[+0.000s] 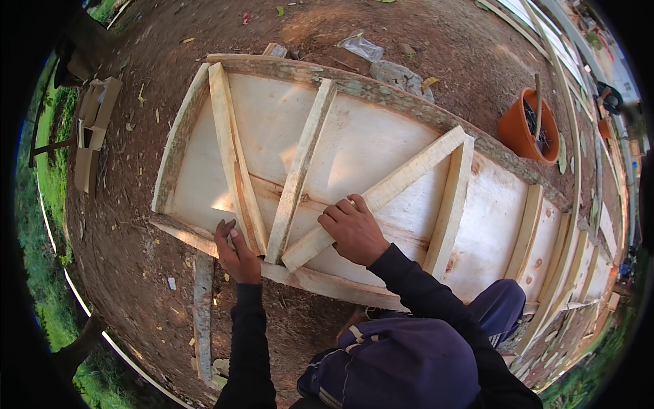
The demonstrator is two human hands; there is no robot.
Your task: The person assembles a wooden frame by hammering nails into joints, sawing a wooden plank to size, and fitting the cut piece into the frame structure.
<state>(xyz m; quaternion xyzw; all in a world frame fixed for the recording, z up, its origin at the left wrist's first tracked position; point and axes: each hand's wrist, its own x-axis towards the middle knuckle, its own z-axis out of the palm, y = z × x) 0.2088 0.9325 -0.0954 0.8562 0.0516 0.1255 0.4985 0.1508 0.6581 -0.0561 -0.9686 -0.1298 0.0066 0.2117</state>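
Note:
A long wooden panel frame [381,146] lies in front of me, with a pale sheet inside rough-edged border boards. My right hand [355,228] grips a diagonal wooden batten [409,174] from above, near its lower half. That batten runs from the near border up to the top of an upright crosspiece [449,204]. At the near border, by the foot of a slanted batten [235,157], is my left hand [238,252]. Its fingers are curled and the thumb is raised; whatever they hold, if anything, is too small to tell. Another batten [300,170] stands between both hands.
An orange bucket [514,126] with a stick and dark contents stands beyond the frame. Opened cardboard boxes [95,129] lie at the left, and clear plastic [361,46] at the back. A wooden offcut [203,317] lies near my left forearm. Long strips [569,88] are at right.

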